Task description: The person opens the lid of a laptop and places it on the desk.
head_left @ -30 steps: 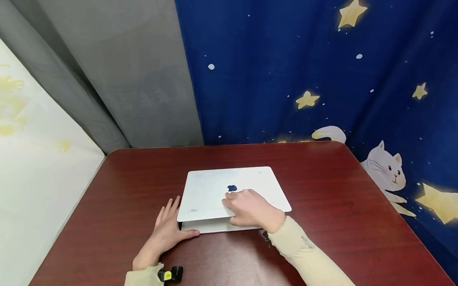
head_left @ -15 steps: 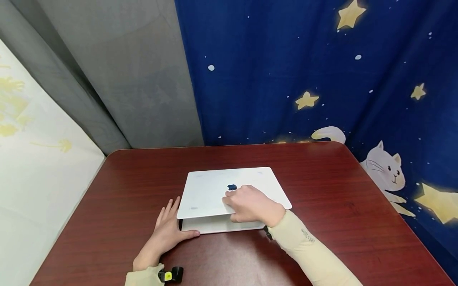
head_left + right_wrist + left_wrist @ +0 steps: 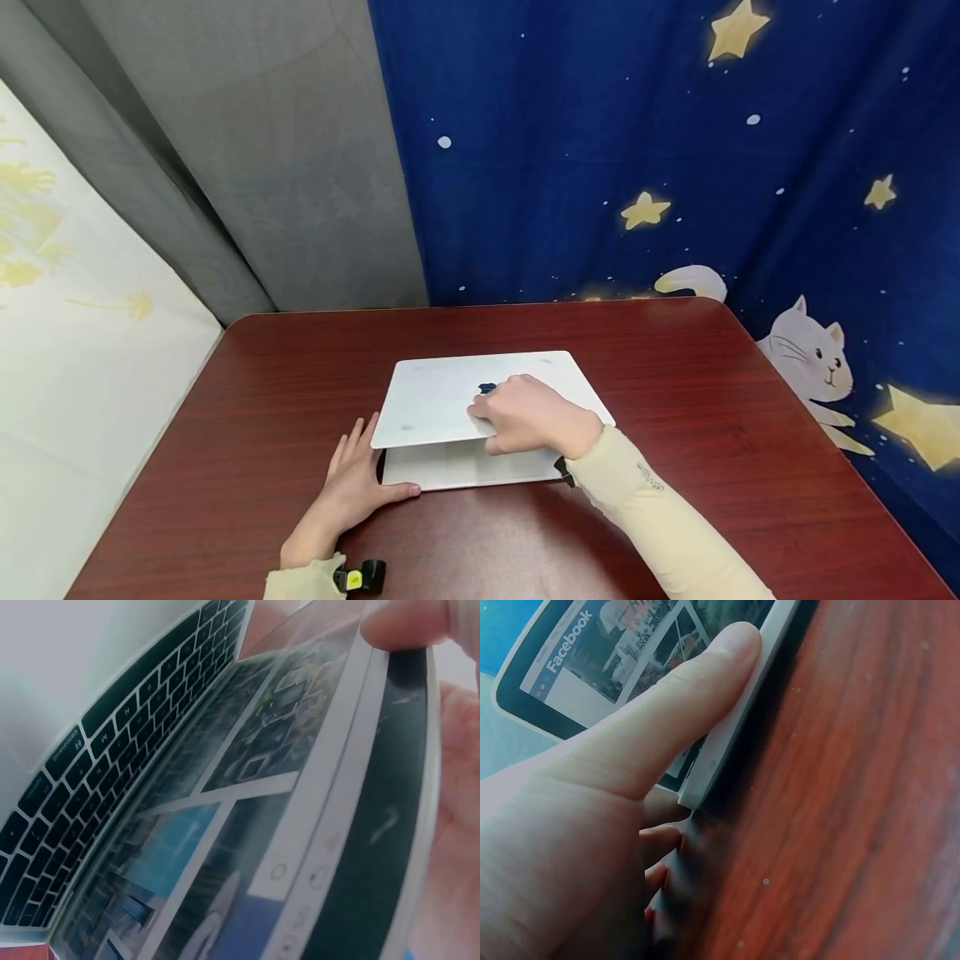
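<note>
A silver laptop (image 3: 442, 400) with a dark apple logo lies partly open on the table, its lid tilted up from the base. My right hand (image 3: 536, 412) pinches the lid's front edge, the fingers on the outer face and the thumb under it. In the right wrist view the thumb (image 3: 409, 626) presses the border of the lit screen (image 3: 217, 832), and the black keyboard (image 3: 127, 750) shows below it. My left hand (image 3: 348, 487) rests at the front left corner of the base, fingers straight along the side. Its thumb (image 3: 705, 675) lies along the front edge in the left wrist view.
The laptop stands on a dark red wooden table (image 3: 712, 483) with rounded far corners. Behind it hang a grey curtain (image 3: 300, 167) and a blue star-patterned curtain (image 3: 562, 167). A white sheet with yellow prints (image 3: 90, 400) borders the left side.
My right hand has lifted the lid's front edge a little, moving up and away, so the gap above the base is wider. The left hand has stayed in place.
</note>
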### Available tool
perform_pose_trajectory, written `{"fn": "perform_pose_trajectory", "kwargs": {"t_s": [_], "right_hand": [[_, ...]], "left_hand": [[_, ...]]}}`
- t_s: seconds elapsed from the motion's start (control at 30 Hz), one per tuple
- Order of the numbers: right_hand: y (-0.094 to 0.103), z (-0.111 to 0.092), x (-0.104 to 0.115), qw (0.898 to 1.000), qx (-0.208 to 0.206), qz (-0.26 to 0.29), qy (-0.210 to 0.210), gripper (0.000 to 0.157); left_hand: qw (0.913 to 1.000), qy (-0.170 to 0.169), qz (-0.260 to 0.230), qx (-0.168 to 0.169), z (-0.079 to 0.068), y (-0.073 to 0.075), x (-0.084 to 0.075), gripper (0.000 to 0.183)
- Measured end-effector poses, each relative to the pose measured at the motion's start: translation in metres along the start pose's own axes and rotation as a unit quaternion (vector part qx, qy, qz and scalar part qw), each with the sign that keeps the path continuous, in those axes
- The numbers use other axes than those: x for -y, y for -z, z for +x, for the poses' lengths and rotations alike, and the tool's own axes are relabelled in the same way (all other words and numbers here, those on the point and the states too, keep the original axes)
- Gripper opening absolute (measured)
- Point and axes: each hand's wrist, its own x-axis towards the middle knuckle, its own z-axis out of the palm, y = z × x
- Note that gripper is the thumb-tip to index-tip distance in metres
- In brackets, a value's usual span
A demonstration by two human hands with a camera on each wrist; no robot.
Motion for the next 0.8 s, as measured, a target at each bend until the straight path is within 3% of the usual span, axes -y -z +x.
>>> {"fn": "perform_pose_trajectory", "kwargs": {"t_s": [0.4,0.8], "right_hand": [[0.01,0.004,-0.012,1.0,0.004,0.018,0.014,0.019],[0.023,0.015,-0.021,0.999,0.04,0.035,0.011,0.005]], "left_hand": [[0.9998,-0.003,0.017,0.0,0.001,-0.004,-0.001,0.112],[0.9992,-0.007,0.039,-0.003,0.003,-0.003,0.003,0.112]]}}
